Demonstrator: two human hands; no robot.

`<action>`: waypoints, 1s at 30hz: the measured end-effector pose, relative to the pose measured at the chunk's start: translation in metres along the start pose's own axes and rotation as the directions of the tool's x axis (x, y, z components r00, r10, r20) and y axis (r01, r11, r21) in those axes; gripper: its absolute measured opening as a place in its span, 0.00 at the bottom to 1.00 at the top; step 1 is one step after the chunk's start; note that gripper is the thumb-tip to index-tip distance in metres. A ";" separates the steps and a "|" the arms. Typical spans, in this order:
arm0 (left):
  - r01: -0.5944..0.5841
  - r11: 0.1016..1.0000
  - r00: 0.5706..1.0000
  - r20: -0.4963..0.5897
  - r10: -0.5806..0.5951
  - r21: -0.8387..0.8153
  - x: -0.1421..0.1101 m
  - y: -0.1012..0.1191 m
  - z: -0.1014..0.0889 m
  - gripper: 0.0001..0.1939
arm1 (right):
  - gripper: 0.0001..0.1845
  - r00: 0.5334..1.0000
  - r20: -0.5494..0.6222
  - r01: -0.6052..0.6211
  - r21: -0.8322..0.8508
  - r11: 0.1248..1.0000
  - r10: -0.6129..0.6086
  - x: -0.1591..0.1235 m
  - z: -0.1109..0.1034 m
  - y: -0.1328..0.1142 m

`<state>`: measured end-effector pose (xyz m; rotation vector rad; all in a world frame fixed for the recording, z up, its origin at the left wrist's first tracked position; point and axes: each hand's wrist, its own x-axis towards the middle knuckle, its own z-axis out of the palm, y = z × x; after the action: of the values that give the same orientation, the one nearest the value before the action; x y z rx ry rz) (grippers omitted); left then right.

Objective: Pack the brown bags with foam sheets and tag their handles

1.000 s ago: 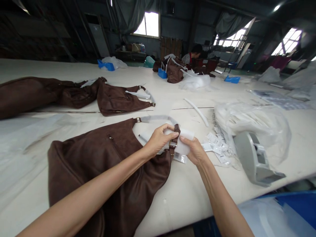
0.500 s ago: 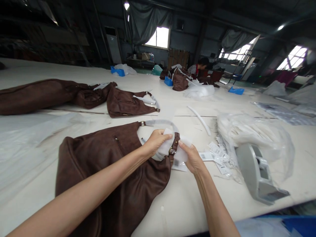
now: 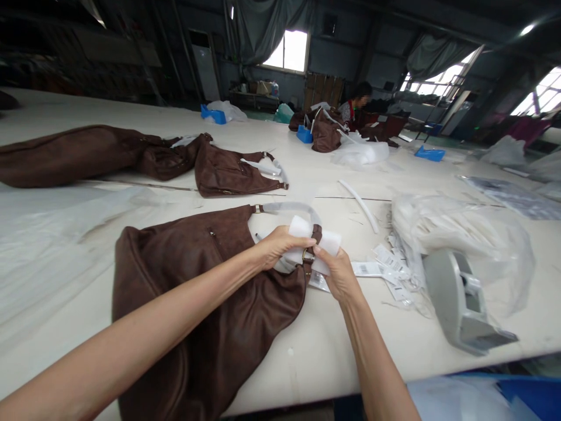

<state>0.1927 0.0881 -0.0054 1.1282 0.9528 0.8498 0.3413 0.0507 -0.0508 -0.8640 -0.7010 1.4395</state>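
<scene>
A dark brown handbag [image 3: 210, 304] lies on the pale table in front of me, its strap [image 3: 287, 207] looping out to the right, partly wrapped in white. Behind the buckled end of the strap sits a white foam sheet [image 3: 329, 241], sticking out on both sides. My left hand [image 3: 278, 247] pinches the sheet and strap from the left, thumb lying against the leather. From the right, my right hand [image 3: 336, 269] grips the same spot, its thumb just above the buckle [image 3: 308, 255]. The fingers under the sheet are hidden. Beside the buckle a clear packet [image 3: 319, 282] shows partly.
A grey tape dispenser [image 3: 458, 298], paper tags [image 3: 390, 263] and a plastic bag of white pieces [image 3: 456, 234] are at the right. More brown bags [image 3: 234, 171] lie beyond, near a curved white strip [image 3: 360, 204]. A person [image 3: 357, 105] sits at the far side.
Both thumbs have come closer together onto the strap above the buckle. The foam sheet now stands out more squarely behind it. The view has shifted slightly.
</scene>
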 end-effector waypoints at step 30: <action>-0.146 0.982 0.980 -0.117 0.160 0.124 -0.013 -0.008 -0.001 0.17 | 0.16 0.993 -0.096 0.090 0.169 0.981 -0.075 -0.019 0.033 0.037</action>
<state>0.1877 0.0742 -0.0113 1.2708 1.0401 1.0117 0.2929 0.0320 -0.0624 -0.7506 -0.5301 1.3574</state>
